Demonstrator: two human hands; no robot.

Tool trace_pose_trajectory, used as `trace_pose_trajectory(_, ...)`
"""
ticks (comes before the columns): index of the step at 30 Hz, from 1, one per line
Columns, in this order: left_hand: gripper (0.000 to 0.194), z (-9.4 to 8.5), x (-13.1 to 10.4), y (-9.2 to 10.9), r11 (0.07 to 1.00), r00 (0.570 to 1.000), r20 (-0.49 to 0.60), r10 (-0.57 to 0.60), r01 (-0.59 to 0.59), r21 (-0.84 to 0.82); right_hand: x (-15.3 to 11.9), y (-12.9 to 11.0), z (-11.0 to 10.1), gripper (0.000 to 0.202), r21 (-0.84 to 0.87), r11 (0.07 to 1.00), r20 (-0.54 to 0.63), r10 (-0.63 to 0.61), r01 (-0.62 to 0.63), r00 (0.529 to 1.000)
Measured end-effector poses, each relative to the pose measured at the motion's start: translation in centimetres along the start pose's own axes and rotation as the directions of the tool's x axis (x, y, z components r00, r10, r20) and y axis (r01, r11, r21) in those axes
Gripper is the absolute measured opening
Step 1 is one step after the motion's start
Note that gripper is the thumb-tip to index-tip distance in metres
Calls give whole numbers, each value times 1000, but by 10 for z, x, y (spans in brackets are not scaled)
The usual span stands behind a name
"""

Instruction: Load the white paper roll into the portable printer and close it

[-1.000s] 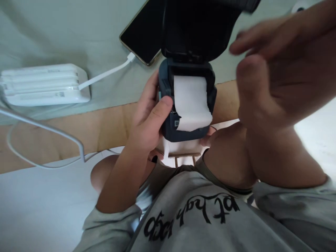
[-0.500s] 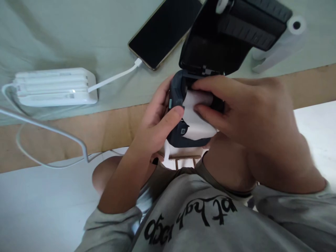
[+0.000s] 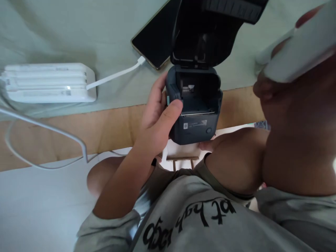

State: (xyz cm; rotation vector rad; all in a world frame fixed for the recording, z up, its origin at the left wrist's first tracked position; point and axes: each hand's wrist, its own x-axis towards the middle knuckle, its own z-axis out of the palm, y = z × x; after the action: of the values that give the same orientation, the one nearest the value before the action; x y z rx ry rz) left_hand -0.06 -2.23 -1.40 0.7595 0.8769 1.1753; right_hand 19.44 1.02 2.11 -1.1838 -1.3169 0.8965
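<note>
Left hand [image 3: 157, 122] grips small dark printer [image 3: 195, 112], lid up, paper bay bare.
Thumb clamped on printer's left side, held just off the tabletop's [image 3: 78, 126] near edge. Right hand [image 3: 294, 87] blurred at right, fingers wrapped on white paper roll [image 3: 299, 49], partly cut off. Phone [image 3: 156, 40] half hidden behind lid.

One printer [image 3: 195, 105], one phone [image 3: 154, 42], one roll [image 3: 299, 45].
</note>
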Motion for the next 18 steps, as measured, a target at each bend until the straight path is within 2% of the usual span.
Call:
trace_pose_trajectory(2, 39, 0, 0, -1, 1000, 1000, 0, 3, -3, -18, 2, 11, 3, 24, 89, 993, -114, -60, 71, 992)
trace_pose_trajectory(3, 39, -1, 0, -1, 1000, 1000, 10, 4, -4, -25, 2, 14, 4, 21, 41, 993, -121, -106, 112, 987)
trace_pose_trajectory(5, 39, -2, -1, -1, 999, 999, 33, 11, -10, -31, 0, 16, 6, 18, -213, 960, -51, -198, 183, 979)
trace_pose_trajectory(7, 38, -2, -1, -1, 999, 998, 56, 19, -17, -27, -1, 17, 7, 21, -466, 862, 37, -209, 201, 977)
trace_pose_trajectory(9, 38, -3, 0, -1, 999, 998, 63, 29, -28, -20, -1, 19, 7, 30, -604, 770, 92, -190, 206, 977)
trace_pose_trajectory(15, 41, -4, 1, 0, 1000, 997, 80, 19, -18, -3, -5, 21, 6, 51, -738, 654, 164, -66, 167, 984)
trace_pose_trajectory(18, 44, -5, 0, 0, 1000, 995, 102, 9, -8, -11, -10, 9, -1, 48, -772, 606, 97, -186, 192, 978)
